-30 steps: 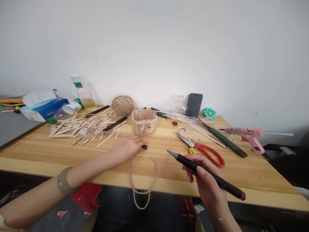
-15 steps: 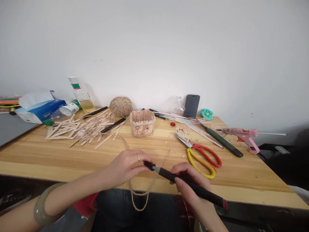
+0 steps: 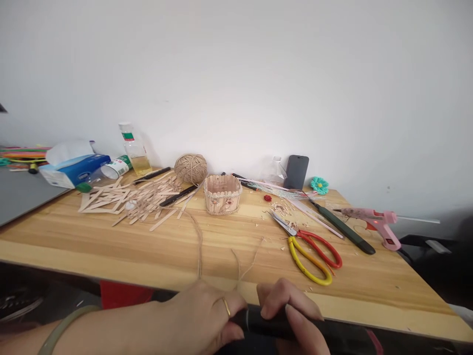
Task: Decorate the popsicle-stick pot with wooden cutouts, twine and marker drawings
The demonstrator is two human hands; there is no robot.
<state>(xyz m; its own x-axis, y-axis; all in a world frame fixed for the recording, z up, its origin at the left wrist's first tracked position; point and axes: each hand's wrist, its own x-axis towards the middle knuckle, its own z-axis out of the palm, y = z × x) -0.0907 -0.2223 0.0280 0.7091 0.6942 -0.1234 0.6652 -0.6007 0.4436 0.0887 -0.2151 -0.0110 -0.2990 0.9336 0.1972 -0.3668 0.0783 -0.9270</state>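
Note:
At the table's front edge, my left hand [image 3: 199, 315] pinches the short black cap end of a thick black marker. My right hand [image 3: 291, 315] is wrapped round the dark barrel of the marker [image 3: 332, 331]. Cap and barrel now meet, with no grey tip showing. Twine [image 3: 200, 241] runs from the sticks down to my left hand, and two loose strands lie on the wood between my hands. Behind them stands a small basket of wooden sticks [image 3: 222, 195]. Scissors [image 3: 314, 249] with red and yellow handles lie to the right.
A twine ball [image 3: 190, 168], wooden sticks [image 3: 136, 197], a bottle [image 3: 136, 153] and a tissue pack [image 3: 76, 167] are at the back left. On the right are a phone [image 3: 296, 171], a green-handled tool [image 3: 343, 228] and a pink glue gun [image 3: 380, 224].
Both hands have moved down and closer together. The marker's grey tip, visible before, is now covered by the cap. The view has shifted slightly, and the twine hangs differently.

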